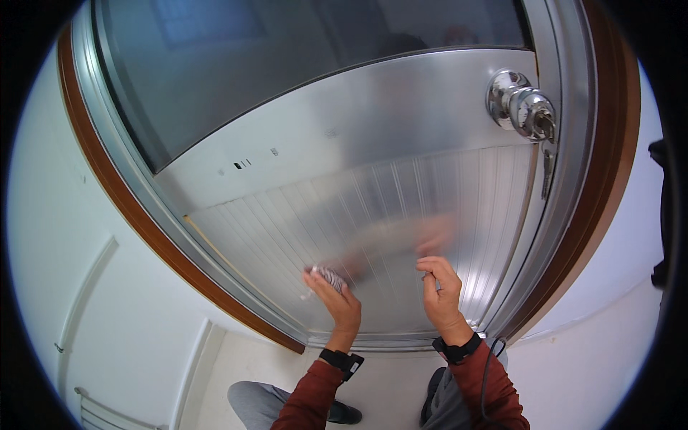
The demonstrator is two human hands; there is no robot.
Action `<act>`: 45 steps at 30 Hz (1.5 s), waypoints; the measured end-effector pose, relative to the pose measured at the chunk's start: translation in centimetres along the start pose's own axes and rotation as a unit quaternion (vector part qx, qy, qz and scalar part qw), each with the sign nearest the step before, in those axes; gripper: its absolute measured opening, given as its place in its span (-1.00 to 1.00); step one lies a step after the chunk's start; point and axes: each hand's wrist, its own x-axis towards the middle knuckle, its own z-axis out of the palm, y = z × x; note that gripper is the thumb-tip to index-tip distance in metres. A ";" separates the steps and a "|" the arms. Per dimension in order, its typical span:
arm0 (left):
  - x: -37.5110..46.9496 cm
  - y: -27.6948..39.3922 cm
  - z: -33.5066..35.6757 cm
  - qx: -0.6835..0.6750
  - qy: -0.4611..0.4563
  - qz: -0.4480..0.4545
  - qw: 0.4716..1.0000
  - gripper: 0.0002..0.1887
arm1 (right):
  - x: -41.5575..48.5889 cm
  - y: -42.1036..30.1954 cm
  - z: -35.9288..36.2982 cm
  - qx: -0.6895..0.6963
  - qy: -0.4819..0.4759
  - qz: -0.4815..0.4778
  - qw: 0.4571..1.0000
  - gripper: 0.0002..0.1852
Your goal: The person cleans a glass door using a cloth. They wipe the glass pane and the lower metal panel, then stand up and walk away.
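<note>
My left hand (339, 307) holds a bunched cloth with brown and white stripes (329, 278) close to the ribbed metal lower panel (371, 215) of a door. A pale strand hangs from the cloth's left side. Whether the cloth touches the panel is hard to tell. My right hand (442, 293) is raised before the same panel, further right, fingers curled towards the thumb. Anything small pinched there cannot be made out. Blurred reflections of both hands show in the metal. Each wrist wears a black strap (344, 363).
A chrome door knob (521, 105) has a key in it, and more keys (547, 174) hang below. Dark glass (301, 64) fills the upper door. A brown frame (613, 161) borders it. A black cable (486, 376) runs along my right sleeve. White pipes (86, 290) line the left wall.
</note>
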 end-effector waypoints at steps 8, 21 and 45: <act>14.9 6.3 -1.4 -0.079 0.122 0.092 0.985 -0.32 | 0.4 0.2 -1.1 -0.008 0.031 -0.005 0.999 -0.78; 2.3 4.3 2.1 -0.028 -0.062 0.207 0.976 -0.44 | 0.6 0.3 -3.4 -0.005 0.057 0.033 0.998 -0.79; 10.8 11.1 3.3 -0.013 -0.054 0.253 0.966 -0.43 | 0.7 1.8 -4.7 -0.019 0.121 0.050 0.991 -0.78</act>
